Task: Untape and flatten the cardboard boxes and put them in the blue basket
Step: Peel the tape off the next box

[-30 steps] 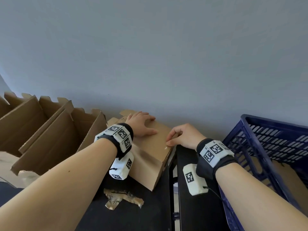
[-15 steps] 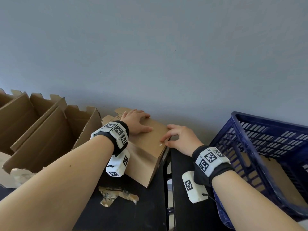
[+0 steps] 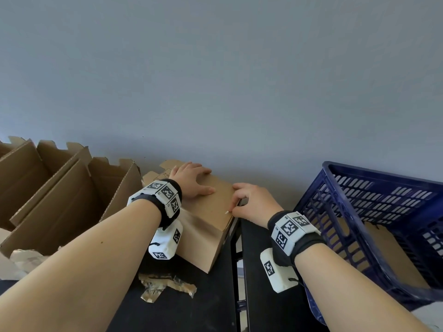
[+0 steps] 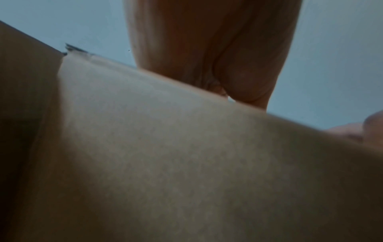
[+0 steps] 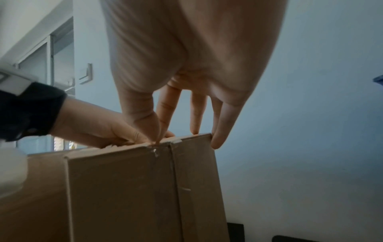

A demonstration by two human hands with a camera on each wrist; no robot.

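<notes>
**Tape end at the box's right top edge, under your right thumb**

Your right hand (image 3: 254,202) is picking at the top right edge of the closed cardboard box (image 3: 211,212): thumb and forefinger pinch together at a small lifted scrap of tape (image 5: 154,144), while the other fingers (image 5: 217,131) hang straight over the far corner. Your left hand (image 3: 191,180) lies flat and relaxed on the lid, pressing it down and gripping nothing.

The box sits on the black bench (image 3: 182,312), directly ahead, between your hands. The taped seam (image 5: 173,172) runs down the box's right end face from where you pinch, so the peel likely goes along that line, and the right hand is the nearer one.

Further out, opened boxes (image 3: 60,200) stand to the left, crumpled stripped tape (image 3: 167,286) lies on the bench nearer you, and the blue basket (image 3: 347,195) waits to the right with cardboard already inside.
</notes>
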